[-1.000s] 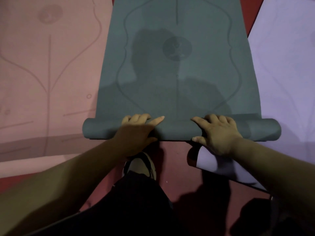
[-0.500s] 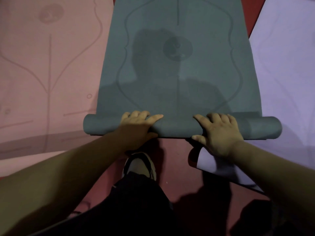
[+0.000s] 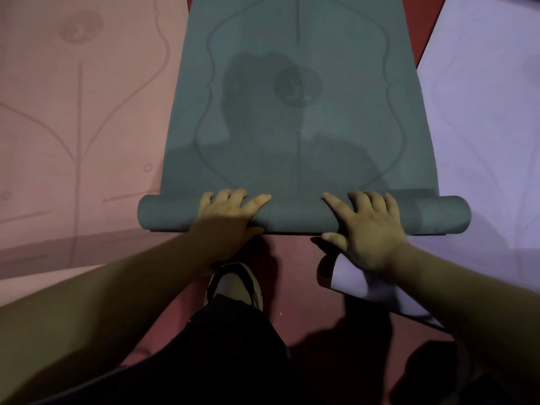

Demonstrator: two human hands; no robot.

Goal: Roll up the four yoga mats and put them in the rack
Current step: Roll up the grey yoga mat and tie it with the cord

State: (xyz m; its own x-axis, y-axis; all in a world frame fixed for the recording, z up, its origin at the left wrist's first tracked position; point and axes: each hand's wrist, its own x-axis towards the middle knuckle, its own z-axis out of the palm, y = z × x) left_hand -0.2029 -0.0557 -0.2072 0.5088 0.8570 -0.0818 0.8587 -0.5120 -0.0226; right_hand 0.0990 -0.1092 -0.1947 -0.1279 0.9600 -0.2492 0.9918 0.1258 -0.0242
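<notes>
The floor (image 3: 292, 258) is dark red, with my shoe (image 3: 233, 283) nearest to me. Just beyond, the rolled end of the green mat (image 3: 295, 217) lies crosswise, long axis left to right. My left hand (image 3: 230, 219) and right hand (image 3: 369, 229) press on top of it, fingers (image 3: 257, 201) spread apart, not closed around it, both equally near. The unrolled part runs straight away from the fingers, so I judge the push goes forward. A pink mat (image 3: 73, 118) lies left, a lilac mat (image 3: 482, 127) right.
</notes>
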